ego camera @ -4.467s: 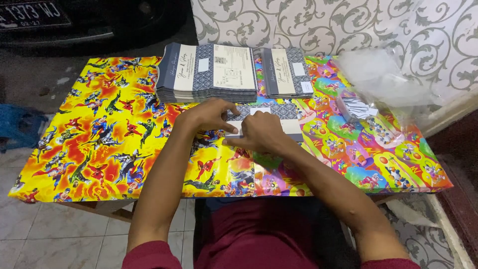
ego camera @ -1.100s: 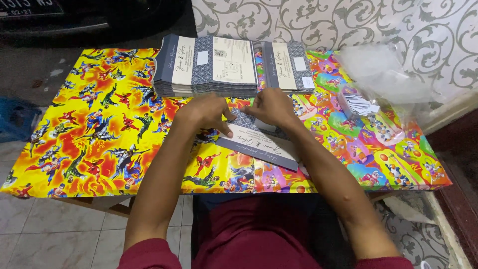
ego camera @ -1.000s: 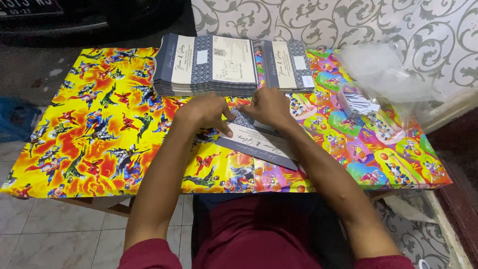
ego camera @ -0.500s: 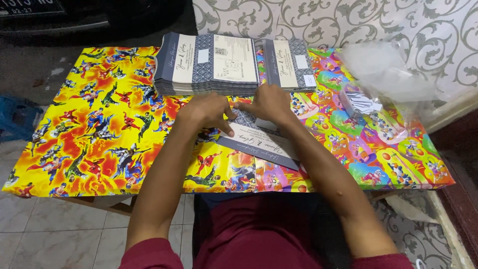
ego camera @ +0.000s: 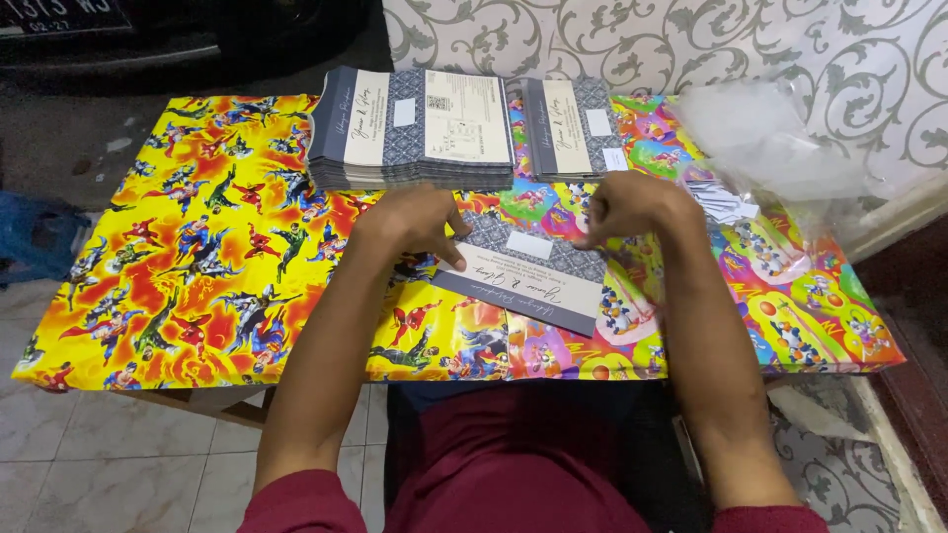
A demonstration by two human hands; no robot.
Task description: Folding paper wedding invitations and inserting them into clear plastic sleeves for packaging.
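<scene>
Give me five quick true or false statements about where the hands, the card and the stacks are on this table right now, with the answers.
1. Both hands rest on one card. True: the left hand and right hand press the grey and cream card.
2. The card hangs in the air. False: it lies flat on the table cover.
3. Two stacks sit at the far edge. True: a tall stack and a smaller stack.
4. The clear plastic bag is on the person's left. False: the plastic bag lies on the right.
5. The table cover is plain white. False: it is bright cartoon print.
</scene>
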